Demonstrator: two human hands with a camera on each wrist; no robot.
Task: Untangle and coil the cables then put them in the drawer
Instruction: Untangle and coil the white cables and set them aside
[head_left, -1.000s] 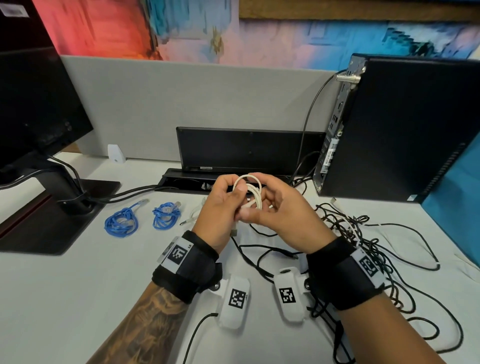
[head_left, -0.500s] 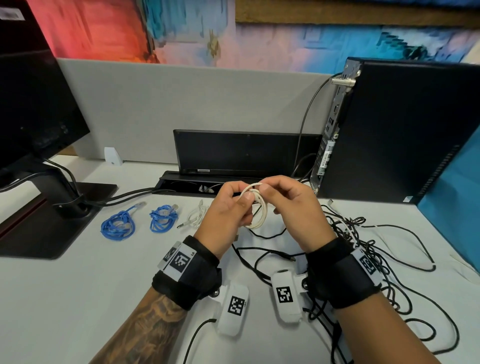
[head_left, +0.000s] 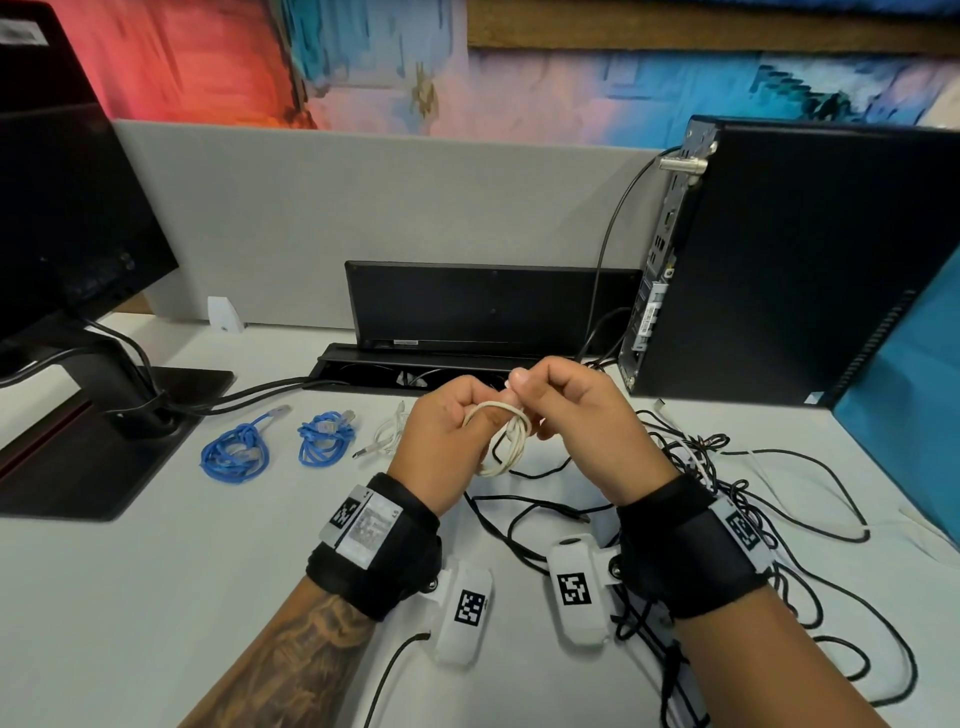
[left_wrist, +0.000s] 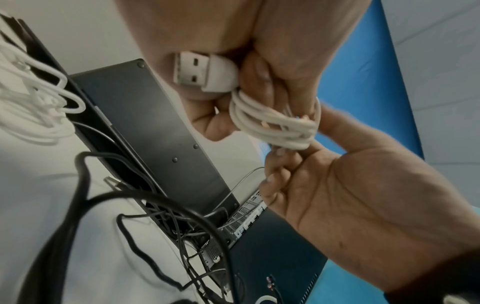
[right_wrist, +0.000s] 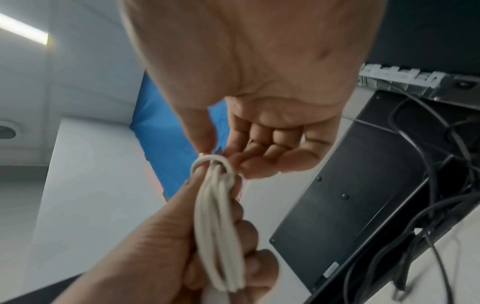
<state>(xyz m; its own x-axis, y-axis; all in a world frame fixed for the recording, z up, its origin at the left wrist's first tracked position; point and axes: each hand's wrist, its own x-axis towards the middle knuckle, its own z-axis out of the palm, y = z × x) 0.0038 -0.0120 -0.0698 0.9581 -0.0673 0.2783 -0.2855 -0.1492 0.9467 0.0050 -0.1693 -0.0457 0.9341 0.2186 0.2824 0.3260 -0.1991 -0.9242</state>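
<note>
I hold a coiled white USB cable (head_left: 506, 441) above the desk between both hands. My left hand (head_left: 447, 431) grips the bundle of loops (left_wrist: 275, 125), its USB plug (left_wrist: 205, 72) sticking out by the palm. My right hand (head_left: 566, 410) pinches the cable's free end (right_wrist: 213, 162) where it wraps round the top of the coil (right_wrist: 221, 226). Two coiled blue cables (head_left: 236, 454) (head_left: 327, 436) and a coiled white cable (head_left: 387, 434) lie on the desk to the left. A tangle of black cables (head_left: 727, 499) spreads on the right. No drawer is in view.
A monitor on its stand (head_left: 78, 322) fills the left. A black computer tower (head_left: 789, 260) stands at the right, a black cable tray (head_left: 415, 369) with a raised panel at the back. The white desk (head_left: 130, 597) stretches in front.
My right hand has carried the free end over and round the top of the coil, from a flat loop held up to a wrapped bundle. Both hands sit slightly lower.
</note>
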